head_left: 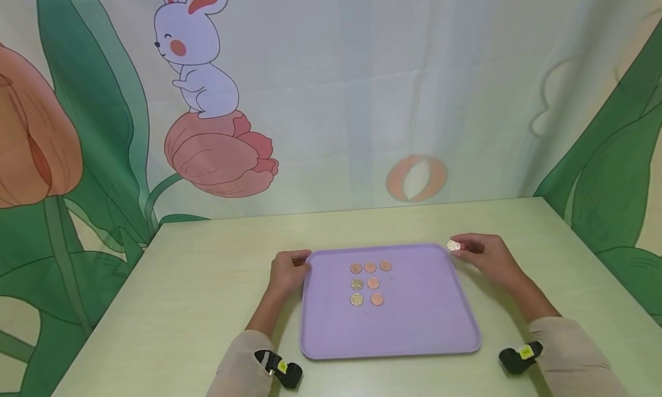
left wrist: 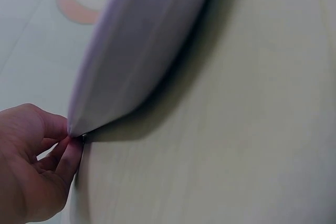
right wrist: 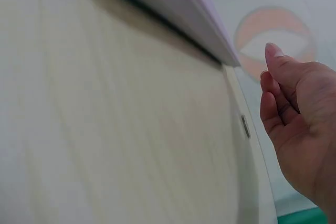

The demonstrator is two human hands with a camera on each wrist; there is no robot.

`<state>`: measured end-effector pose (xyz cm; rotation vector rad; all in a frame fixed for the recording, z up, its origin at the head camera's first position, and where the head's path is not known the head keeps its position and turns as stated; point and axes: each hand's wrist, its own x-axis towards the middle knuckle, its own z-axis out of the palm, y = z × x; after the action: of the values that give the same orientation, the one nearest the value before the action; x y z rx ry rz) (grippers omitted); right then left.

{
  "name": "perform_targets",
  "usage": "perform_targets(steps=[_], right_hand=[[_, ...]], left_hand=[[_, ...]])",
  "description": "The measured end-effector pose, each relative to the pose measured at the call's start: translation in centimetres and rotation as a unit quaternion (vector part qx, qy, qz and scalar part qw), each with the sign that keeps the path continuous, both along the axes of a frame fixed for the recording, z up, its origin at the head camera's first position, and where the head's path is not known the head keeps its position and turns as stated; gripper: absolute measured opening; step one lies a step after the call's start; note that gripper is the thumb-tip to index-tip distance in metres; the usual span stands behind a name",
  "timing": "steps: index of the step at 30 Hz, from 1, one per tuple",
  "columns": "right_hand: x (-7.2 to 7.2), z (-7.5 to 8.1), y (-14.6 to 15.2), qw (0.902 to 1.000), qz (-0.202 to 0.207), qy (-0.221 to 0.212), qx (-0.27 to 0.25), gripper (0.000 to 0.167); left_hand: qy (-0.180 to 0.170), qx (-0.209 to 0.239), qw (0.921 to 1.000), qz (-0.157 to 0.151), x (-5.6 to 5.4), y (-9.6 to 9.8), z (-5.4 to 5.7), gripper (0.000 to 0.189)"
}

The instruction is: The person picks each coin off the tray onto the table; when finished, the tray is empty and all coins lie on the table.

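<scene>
A lilac tray lies on the table with several coins in rows on its left half. Most are copper-coloured, like the coin nearest the front; two at the left are gold-coloured, one being a coin in the middle row. My left hand grips the tray's far left corner; the left wrist view shows its fingertips at the rim. Just outside the far right corner, my right hand pinches a pale, shiny coin between thumb and fingers. In the right wrist view that coin is hidden.
The pale wooden table extends around the tray. At its back edge hangs a curtain printed with a rabbit and tulips. A small dark, thin thing shows on the table near the right hand. Black wrist cameras sit on both sleeves.
</scene>
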<state>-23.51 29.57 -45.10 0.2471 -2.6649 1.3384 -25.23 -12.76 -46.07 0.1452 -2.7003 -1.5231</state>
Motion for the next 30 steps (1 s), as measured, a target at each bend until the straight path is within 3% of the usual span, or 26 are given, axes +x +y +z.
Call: perform_targets(steps=[14,30], right_hand=[[0.1,-1.2,5.5,0.9921,-0.084,0.033,0.088,0.034],[-0.5,-2.1,6.6,0.9867,-0.076,0.018,0.143,0.031]], left_hand=[[0.003,-0.002,1.0000,0.001,0.0,0.0,-0.1,0.033],[0.003,-0.013,0.9999,0.001,-0.1,-0.1,-0.1,0.033]])
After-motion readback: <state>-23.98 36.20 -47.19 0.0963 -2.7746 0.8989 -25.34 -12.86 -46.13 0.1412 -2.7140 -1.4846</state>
